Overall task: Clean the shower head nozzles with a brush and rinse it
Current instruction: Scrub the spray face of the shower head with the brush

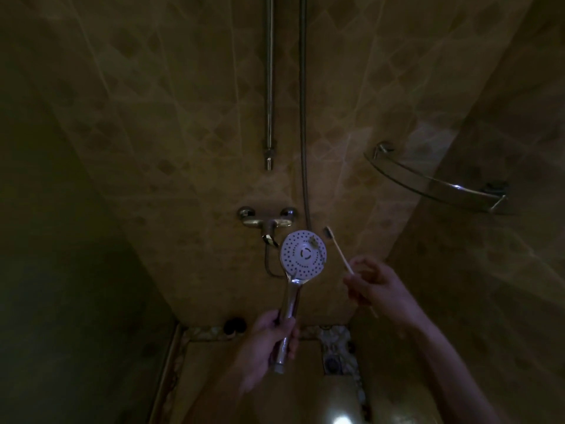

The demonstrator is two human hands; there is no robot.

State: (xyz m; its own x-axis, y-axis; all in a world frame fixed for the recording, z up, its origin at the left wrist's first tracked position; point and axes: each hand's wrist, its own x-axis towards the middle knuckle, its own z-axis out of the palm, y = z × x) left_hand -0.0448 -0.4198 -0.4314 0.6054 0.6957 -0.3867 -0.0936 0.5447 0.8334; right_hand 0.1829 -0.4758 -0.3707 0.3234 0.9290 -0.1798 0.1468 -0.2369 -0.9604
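Observation:
A chrome shower head (303, 254) with a round white nozzle face points toward me in the middle of the dim shower stall. My left hand (269, 347) grips its chrome handle from below. A small dark speck sits at the upper right of the nozzle face. My right hand (371, 284) pinches the light handle of a toothbrush-style brush (337, 250). The dark bristle end of the brush is up, just right of the shower head and apart from it.
A wall mixer tap (267, 221) sits behind the shower head, with a slide rail (269, 87) and hose (302, 117) above. A glass corner shelf (434, 179) juts out at right. A floor drain (331, 364) lies below.

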